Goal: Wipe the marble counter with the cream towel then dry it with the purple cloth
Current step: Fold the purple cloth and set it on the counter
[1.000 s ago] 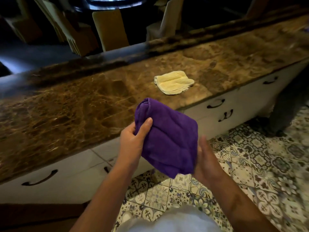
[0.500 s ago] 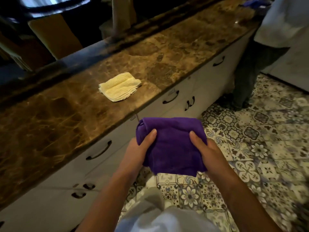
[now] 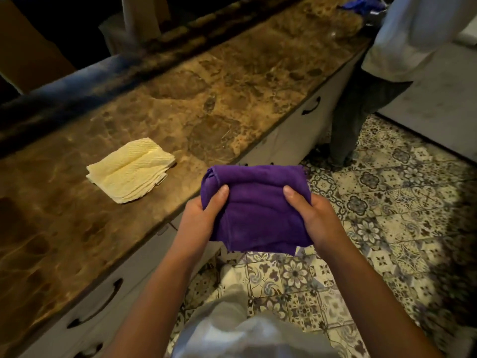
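Note:
A folded purple cloth hangs in the air in front of the counter's edge, over the tiled floor. My left hand grips its left side with the thumb on top. My right hand grips its right side the same way. The cream towel lies folded on the brown marble counter, to the left of the cloth and apart from both hands.
White drawers with dark handles run under the counter. Another person in a white top and dark trousers stands at the counter's far right end. Blue cloth lies on the counter there. Patterned floor tiles spread to the right.
The view has swung to the right along the counter. The purple cloth went from tilted to level, with both thumbs now on top. The cream towel stayed where it was.

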A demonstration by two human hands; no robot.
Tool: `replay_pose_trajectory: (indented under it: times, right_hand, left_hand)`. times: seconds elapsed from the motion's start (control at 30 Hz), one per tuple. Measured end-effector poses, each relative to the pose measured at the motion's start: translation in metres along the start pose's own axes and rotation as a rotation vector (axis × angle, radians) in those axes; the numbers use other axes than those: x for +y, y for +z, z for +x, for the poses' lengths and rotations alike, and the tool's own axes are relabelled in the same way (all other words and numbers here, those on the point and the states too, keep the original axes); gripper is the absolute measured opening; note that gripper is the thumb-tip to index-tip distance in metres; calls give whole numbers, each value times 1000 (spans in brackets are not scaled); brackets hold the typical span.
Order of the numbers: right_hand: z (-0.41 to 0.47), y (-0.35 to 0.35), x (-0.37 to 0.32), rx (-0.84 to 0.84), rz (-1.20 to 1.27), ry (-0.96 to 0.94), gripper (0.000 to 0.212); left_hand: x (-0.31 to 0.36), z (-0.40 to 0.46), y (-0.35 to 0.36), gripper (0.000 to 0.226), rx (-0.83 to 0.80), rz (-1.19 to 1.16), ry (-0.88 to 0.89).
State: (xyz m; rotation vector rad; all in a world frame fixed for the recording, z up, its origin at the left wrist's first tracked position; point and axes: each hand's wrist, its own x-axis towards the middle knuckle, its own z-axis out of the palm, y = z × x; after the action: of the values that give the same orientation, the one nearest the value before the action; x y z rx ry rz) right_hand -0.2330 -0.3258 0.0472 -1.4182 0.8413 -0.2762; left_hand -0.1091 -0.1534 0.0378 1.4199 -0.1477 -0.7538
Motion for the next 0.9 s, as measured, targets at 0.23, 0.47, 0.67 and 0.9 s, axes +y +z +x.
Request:
replay_pose_trajectory:
  times: [0.23, 0.47, 0.67, 0.9]
  right_hand:
    - [90, 28, -34, -71, -183, -131, 45]
    - [179, 44, -60, -198, -200, -185, 23]
    - [259, 62, -72, -381, -410, -323, 22]
    - [336, 86, -81, -519, -793, -632, 41]
  left_hand:
    - [22, 90, -18, 23, 142, -43, -40]
    - [37, 138, -26, 23, 295, 79, 86]
    - [30, 164, -24, 28, 583, 129, 73]
    - [33, 207, -28, 46, 877, 204, 58]
